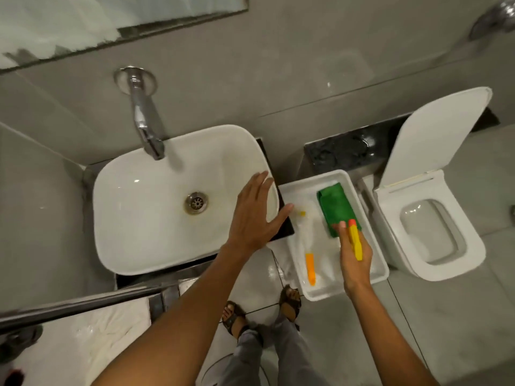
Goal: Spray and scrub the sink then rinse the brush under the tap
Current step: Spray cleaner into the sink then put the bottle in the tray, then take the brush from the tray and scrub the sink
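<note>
The white sink [145,232] sits at centre left with a metal drain [196,203], under a chrome wall tap [145,126]; no water is running. My left hand [255,218] hovers open, fingers spread, over the sink's right rim. My right hand [355,263] is over a white tray [312,179] right of the sink, closed on a yellow tool with a red-orange tip [356,240]. The palm hides its lower end. A green cloth [335,207] and an orange-handled, pale tool [310,268] lie in the tray.
A white toilet [390,218] with its lid raised [434,129] stands to the right of the tray. A metal rail [83,302] with a white towel [97,344] runs below the sink at lower left. My sandalled feet stand on grey floor tiles.
</note>
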A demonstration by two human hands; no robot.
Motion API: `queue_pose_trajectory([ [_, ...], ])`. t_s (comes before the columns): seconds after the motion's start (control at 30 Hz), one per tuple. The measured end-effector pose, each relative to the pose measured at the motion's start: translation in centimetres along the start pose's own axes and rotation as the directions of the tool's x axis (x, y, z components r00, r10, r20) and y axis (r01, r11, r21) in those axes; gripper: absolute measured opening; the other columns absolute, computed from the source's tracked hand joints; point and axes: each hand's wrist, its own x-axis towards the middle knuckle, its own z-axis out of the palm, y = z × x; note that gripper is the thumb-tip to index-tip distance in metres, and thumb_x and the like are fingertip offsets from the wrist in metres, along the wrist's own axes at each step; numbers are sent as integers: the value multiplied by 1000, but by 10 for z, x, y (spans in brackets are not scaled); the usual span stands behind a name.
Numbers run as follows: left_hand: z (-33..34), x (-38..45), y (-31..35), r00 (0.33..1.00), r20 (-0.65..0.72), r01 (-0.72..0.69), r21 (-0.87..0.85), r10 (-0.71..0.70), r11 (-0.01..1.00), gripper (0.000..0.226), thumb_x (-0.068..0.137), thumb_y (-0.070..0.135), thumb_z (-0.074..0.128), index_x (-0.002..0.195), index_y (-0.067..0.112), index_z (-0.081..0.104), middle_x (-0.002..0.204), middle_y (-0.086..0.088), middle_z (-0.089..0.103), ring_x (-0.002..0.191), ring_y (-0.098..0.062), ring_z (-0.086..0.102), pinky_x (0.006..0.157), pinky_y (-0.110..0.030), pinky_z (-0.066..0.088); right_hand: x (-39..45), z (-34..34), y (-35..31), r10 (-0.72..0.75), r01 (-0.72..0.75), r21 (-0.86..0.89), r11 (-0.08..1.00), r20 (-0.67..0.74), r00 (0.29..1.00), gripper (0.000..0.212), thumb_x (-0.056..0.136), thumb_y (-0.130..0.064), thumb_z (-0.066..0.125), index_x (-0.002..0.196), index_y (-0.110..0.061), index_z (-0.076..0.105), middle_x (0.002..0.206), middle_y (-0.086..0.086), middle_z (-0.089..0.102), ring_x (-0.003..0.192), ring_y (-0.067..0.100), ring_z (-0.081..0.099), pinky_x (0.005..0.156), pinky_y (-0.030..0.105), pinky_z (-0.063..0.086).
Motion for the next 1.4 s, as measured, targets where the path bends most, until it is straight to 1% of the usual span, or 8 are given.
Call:
queue_pose_trajectory([
  [0.1, 25, 17, 7, 995, 100, -33, 65, 26, 997, 82, 105, 62, 60, 165, 9, 42, 177, -11, 33, 167, -30, 25, 135, -51, 27, 37, -21, 15, 11, -11, -4, 1000, -28, 1000, 7, 98, -45, 73, 98, -47, 80, 88, -16, 80, 82, -5, 72, 71, 10, 57],
  [0.2, 41, 16, 3, 985, 154, -114, 199, 84, 973, 81, 109, 62, 50, 168, 8, 36, 182, -12, 18, 171, -29, 5, 138, -52, 15, 62, -34, 36, 17, -18, -10, 1000, -23, 1000, 14, 98, -43, 75, 94, -56, 77, 88, -25, 79, 81, -14, 72, 69, 2, 52],
  [0.43, 48, 21, 4, 982, 179, -120, 351, 59, 928, 75, 115, 60, 33, 170, 10, 31, 184, -8, 11, 171, -24, -6, 139, -49, 8, 104, -37, 105, 0, 0, 2, 1000, 11, 1000, 29, 100, -24, 74, 124, -8, 77, 117, 4, 81, 108, 8, 77, 96, 19, 60],
  [0.9, 49, 22, 5, 981, 185, -126, 384, 58, 915, 75, 114, 60, 37, 163, 4, 42, 179, -15, 25, 172, -28, -1, 139, -49, 12, 84, -38, 156, -73, 66, -57, 996, -131, 989, 25, 91, -11, 84, 114, -2, 80, 98, -6, 84, 93, 10, 80, 86, 26, 66],
  [1.03, 53, 21, 5, 982, 178, -128, 388, 62, 913, 77, 113, 63, 34, 162, 5, 44, 179, -15, 26, 172, -28, -1, 138, -50, 13, 61, -33, 154, -11, 1, -30, 1000, -327, 945, 47, 85, -17, 90, 126, -4, 73, 118, 5, 79, 109, 15, 77, 95, 25, 62],
  [1.17, 55, 21, 8, 981, 187, -117, 381, 47, 917, 76, 113, 63, 34, 163, 6, 43, 180, -14, 23, 172, -28, -3, 138, -51, 14, 26, 1, 161, 242, -229, 96, 969, -563, 790, 51, 82, -25, 92, 118, -6, 62, 112, 14, 68, 99, 22, 68, 100, 49, 61],
  [1.27, 54, 22, 8, 982, 182, -120, 390, 52, 913, 76, 113, 63, 34, 163, 7, 43, 181, -13, 23, 172, -27, -4, 138, -48, 12, 10, 41, 158, 289, -310, -6, 951, -348, 892, 36, 90, -29, 84, 113, -10, 64, 110, 9, 70, 100, 23, 68, 102, 54, 58],
  [1.4, 56, 22, 5, 982, 186, -109, 403, 36, 909, 76, 113, 65, 32, 164, 9, 43, 181, -10, 21, 171, -26, -6, 138, -46, 8, 39, 63, 151, 272, -294, -410, 864, -112, 956, 54, 101, -27, 70, 148, -10, 52, 151, 12, 52, 142, 30, 49, 120, 48, 43],
])
